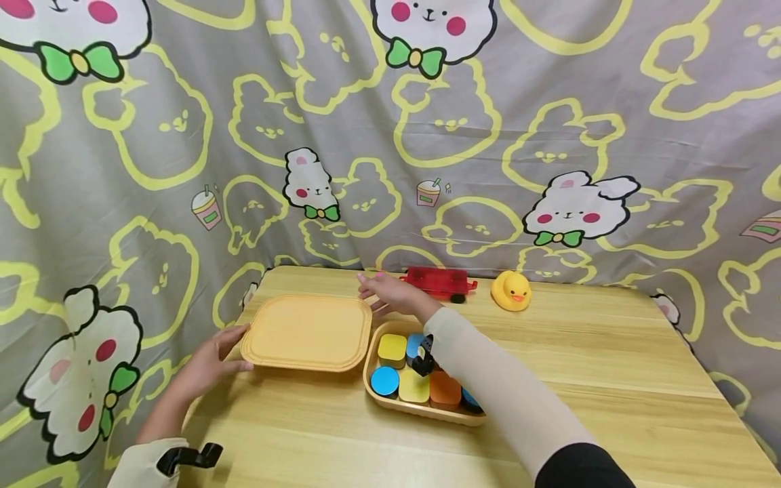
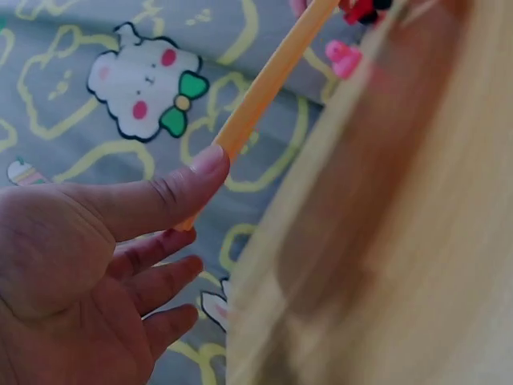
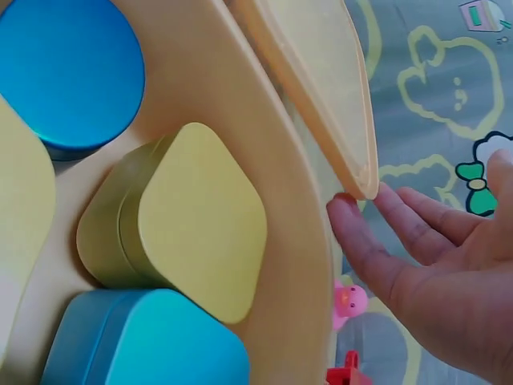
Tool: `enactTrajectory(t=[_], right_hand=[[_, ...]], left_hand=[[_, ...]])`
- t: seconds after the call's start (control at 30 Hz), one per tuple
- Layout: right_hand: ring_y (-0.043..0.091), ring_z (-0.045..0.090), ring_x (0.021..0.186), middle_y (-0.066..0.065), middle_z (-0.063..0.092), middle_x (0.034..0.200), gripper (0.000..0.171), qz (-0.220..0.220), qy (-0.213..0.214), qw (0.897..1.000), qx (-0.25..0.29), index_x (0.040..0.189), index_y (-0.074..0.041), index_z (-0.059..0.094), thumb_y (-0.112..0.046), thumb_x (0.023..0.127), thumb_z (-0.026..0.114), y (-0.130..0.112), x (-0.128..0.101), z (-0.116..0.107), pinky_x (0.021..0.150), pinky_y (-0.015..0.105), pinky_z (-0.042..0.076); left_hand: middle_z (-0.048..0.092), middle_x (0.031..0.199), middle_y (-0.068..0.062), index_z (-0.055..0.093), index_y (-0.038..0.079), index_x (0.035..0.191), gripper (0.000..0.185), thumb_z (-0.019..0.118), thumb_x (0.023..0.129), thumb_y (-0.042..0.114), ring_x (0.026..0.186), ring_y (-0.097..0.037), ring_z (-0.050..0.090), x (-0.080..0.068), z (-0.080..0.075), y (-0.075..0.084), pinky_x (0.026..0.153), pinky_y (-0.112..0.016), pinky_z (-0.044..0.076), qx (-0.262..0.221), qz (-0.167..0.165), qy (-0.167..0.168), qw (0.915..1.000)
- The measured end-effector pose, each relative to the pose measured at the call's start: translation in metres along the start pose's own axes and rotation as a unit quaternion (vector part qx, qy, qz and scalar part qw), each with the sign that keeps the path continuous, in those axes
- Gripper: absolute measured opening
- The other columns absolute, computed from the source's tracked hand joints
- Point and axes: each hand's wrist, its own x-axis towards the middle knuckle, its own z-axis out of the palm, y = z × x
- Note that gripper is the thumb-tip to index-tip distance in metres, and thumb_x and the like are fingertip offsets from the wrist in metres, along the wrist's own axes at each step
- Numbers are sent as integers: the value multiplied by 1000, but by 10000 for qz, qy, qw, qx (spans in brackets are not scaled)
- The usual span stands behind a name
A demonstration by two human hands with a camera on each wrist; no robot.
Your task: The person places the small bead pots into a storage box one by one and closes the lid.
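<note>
matt plastic lid (image 1: 307,331), wood-grain table (image 1: 610,379) — smooth

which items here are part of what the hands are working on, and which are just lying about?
In use:
- yellow lid, held at both ends by left hand and right hand
- yellow tray beside it, holding coloured tins

Lying about:
- rubber duck
- red toy
- wooden table
- bunny-print cloth
</note>
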Motion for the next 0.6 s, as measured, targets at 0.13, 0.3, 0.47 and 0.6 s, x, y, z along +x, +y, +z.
enactTrajectory(t=[0.13, 0.3, 0.47, 0.6], right_hand=[[36, 66, 118, 16, 53, 150, 65, -67, 67, 9994, 322, 149, 0, 49, -51, 109, 43, -1, -9, -8, 94, 46, 58], [34, 60, 124, 14, 54, 149, 59, -192, 161, 9974, 674, 149, -3, 51, -47, 110, 45, -2, -23, -19, 97, 43, 57], [30, 62, 120, 20, 53, 147, 51, -637, 54, 9913, 1147, 150, 3, 48, -31, 113, 41, 0, -41, -30, 108, 48, 49], [28, 61, 125, 20, 48, 155, 44, -977, 5, 9851, 1417, 154, 4, 42, -12, 113, 41, 5, -60, -41, 115, 53, 40]], left_hand=[[32, 153, -42, 33, -18, 151, 84, 82, 86, 3, 140, -61, 31, 2, -2, 13, 98, -1, 33, -362, -55, -9, 9993], [25, 161, -37, 25, -15, 156, 89, 80, 88, 2, 143, -56, 28, 8, -3, 26, 94, -9, 45, -791, -283, -104, 9964], [24, 162, -35, 23, -13, 158, 90, 79, 89, 1, 143, -53, 31, 16, 3, 40, 91, -16, 52, -1036, -400, -252, 9935], [27, 162, -33, 24, -10, 159, 90, 79, 89, 3, 140, -50, 39, 22, 14, 52, 88, -18, 54, -1176, -291, -354, 9920]])
